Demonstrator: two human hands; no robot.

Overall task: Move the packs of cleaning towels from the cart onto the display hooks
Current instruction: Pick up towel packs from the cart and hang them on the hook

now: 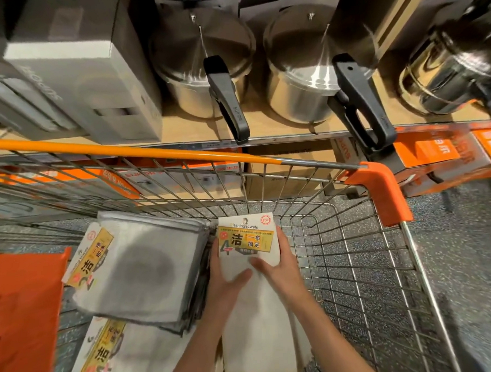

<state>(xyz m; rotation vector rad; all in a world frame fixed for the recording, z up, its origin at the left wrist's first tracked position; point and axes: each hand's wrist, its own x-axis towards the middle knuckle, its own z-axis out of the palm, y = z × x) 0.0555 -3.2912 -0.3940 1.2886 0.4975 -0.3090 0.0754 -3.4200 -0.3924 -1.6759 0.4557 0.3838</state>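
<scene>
While hand-held, towel pack [250, 258] in cart [354, 265]

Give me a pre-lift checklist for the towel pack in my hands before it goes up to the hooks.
1. Grip: left hand and right hand both hold the white cleaning towel pack: ok.
2. Label header facing up and readable: ok.
3. Hang hole in the header: cannot tell.
4. Pack free of the neighbouring grey towel stack: not ok, its left edge sits against the stack.
5. Lift path past the cart's orange handle bar: ok, open above the pack.
6. Display hooks located: cannot tell, none in view; only pressure cookers on the shelf ahead.
</scene>
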